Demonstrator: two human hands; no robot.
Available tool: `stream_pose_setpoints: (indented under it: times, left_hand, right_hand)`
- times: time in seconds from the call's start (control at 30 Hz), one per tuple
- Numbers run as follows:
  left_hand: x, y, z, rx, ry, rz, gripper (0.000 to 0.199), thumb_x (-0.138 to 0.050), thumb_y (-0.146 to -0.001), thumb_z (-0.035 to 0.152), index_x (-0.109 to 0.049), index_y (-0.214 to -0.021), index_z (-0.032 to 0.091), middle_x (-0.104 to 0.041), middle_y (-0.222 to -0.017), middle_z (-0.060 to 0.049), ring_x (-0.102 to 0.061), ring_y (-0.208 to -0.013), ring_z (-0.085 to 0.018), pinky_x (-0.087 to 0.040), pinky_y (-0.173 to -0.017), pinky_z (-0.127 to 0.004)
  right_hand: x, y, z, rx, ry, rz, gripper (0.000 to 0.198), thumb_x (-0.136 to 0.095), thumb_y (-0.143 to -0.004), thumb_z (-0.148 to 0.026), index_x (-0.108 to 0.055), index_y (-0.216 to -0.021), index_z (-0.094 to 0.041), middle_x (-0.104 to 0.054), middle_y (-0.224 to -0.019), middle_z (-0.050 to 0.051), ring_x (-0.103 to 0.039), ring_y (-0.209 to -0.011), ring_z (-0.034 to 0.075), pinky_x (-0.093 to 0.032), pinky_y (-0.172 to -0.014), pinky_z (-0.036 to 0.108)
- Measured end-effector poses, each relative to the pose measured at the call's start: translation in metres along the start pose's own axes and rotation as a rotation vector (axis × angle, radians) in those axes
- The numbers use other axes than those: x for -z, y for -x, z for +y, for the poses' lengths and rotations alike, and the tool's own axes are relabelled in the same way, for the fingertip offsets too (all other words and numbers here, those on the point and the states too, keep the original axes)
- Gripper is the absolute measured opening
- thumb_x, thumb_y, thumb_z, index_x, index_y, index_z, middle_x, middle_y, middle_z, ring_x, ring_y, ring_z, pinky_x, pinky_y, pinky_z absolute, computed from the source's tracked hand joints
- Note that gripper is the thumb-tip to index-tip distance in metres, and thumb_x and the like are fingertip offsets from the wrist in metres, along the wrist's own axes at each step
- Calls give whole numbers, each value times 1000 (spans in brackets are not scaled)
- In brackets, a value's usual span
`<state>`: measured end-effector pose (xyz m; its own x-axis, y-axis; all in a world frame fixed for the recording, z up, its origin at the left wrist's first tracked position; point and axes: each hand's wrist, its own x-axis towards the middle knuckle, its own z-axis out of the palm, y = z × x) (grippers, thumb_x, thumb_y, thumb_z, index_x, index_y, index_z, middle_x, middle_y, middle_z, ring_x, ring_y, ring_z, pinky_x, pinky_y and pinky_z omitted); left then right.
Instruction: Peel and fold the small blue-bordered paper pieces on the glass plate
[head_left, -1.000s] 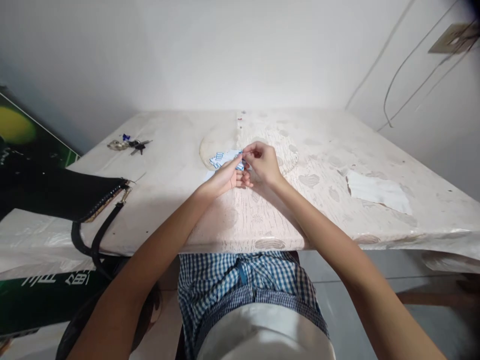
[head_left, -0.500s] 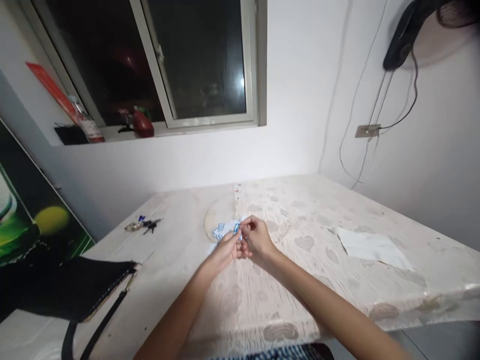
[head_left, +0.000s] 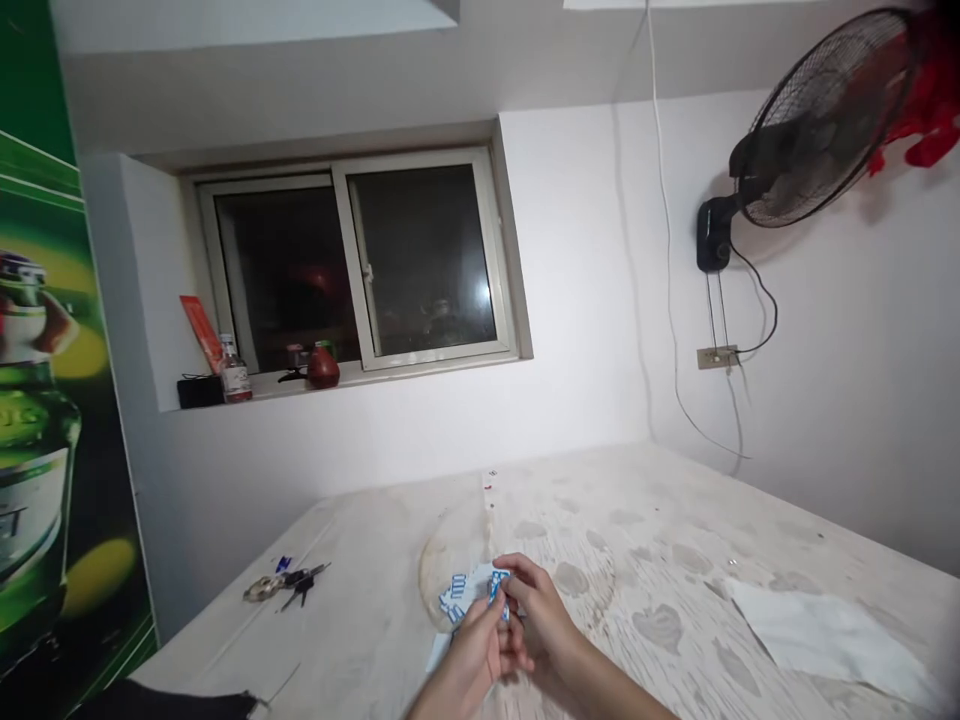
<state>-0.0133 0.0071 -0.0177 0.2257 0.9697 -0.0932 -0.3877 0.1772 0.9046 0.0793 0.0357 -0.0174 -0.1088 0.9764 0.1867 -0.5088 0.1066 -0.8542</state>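
Observation:
Both hands meet over the table in the lower middle of the head view. My left hand (head_left: 481, 645) is closed, its thumb on a small blue-and-white printed piece (head_left: 498, 583), perhaps paper or a wrapper. My right hand (head_left: 544, 605) pinches the same piece from the right with thumb and forefinger. Just beyond the fingers shows a white sheet with blue print (head_left: 459, 592); whether it lies on the table or is held, I cannot tell. A pale scrap (head_left: 437, 652) sticks out beside my left hand.
Keys (head_left: 300, 582) lie on the covered table (head_left: 360, 590) at left, with a black bag (head_left: 172, 702) at the front edge. A white cloth or paper (head_left: 817, 635) lies at right. Bottles stand on the window sill; a fan (head_left: 825, 120) hangs on the wall.
The camera has tilted up, so the hands and table sit lower in view and the fan shows. Both hands stay together on the blue-and-white piece.

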Motion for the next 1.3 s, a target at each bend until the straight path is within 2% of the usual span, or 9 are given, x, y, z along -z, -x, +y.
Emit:
stream_pose_setpoints:
  times: [0.17,0.37,0.43,0.53,0.63,0.8,1.0,1.2,1.3]
  left_hand:
    - [-3,3,8,59,162,-34,23,-47,-85,32,-52,-72,14,-43,-41,4,-44,-38,-10,-41,-50,-26]
    - [0,6,16,97,302,-102,35,-51,-83,33,-50,-54,15,-32,-32,5,-35,-30,-9,-41,-48,-27]
    - [1,6,16,111,321,-115,34,-52,-83,33,-51,-54,15,-31,-31,5,-34,-30,-8,-41,-48,-26]
    - [1,7,15,115,319,-126,32,-53,-83,33,-53,-57,14,-33,-32,5,-36,-32,-8,-40,-49,-25]
    - [-1,9,16,105,310,-119,31,-52,-84,33,-55,-60,13,-35,-32,5,-37,-32,-8,-40,-48,-25]
    - [-4,12,18,104,313,-109,31,-50,-85,32,-54,-61,13,-33,-31,6,-34,-30,-7,-41,-48,-26]
    - [-5,13,18,90,305,-120,32,-48,-86,31,-52,-60,13,-35,-32,6,-37,-31,-8,-42,-50,-27]
    - [-3,13,16,104,278,-139,30,-46,-87,31,-53,-63,14,-42,-35,4,-43,-33,-10,-41,-50,-27]
    - [-3,14,16,115,266,-146,29,-49,-85,32,-53,-62,14,-41,-34,5,-43,-32,-10,-40,-50,-26]
  right_hand:
    - [-2,4,-4,-146,-143,-133,36,-66,-62,-27,-61,-95,-14,-64,-79,7,-50,-44,8,-34,-42,20]
    - [3,-4,3,-114,-293,-257,36,-72,-61,-24,-61,-92,-10,-66,-76,8,-59,-60,11,-43,-59,22]
    - [3,-6,6,-117,-308,-259,33,-73,-62,-24,-60,-89,-11,-65,-72,6,-58,-58,10,-42,-57,21]
    - [2,-5,5,-118,-295,-260,29,-72,-63,-25,-59,-86,-12,-62,-65,3,-54,-51,9,-38,-51,19]
    - [1,1,-2,-108,-289,-270,28,-71,-65,-25,-59,-87,-12,-60,-63,2,-54,-53,9,-38,-53,20]
    - [2,7,-9,-150,-277,-263,40,-71,-65,-28,-58,-100,-16,-61,-67,2,-57,-61,12,-42,-58,22]
    - [2,3,-12,-87,-219,-334,25,-73,-64,-30,-60,-78,-13,-55,-55,-1,-50,-49,8,-34,-50,19]
    - [4,5,-21,-56,-154,-388,25,-71,-67,-30,-60,-83,-14,-55,-55,-2,-52,-52,9,-35,-53,21]
    - [5,5,-23,-31,-121,-404,23,-70,-68,-31,-58,-77,-14,-56,-56,-2,-53,-52,9,-35,-55,20]
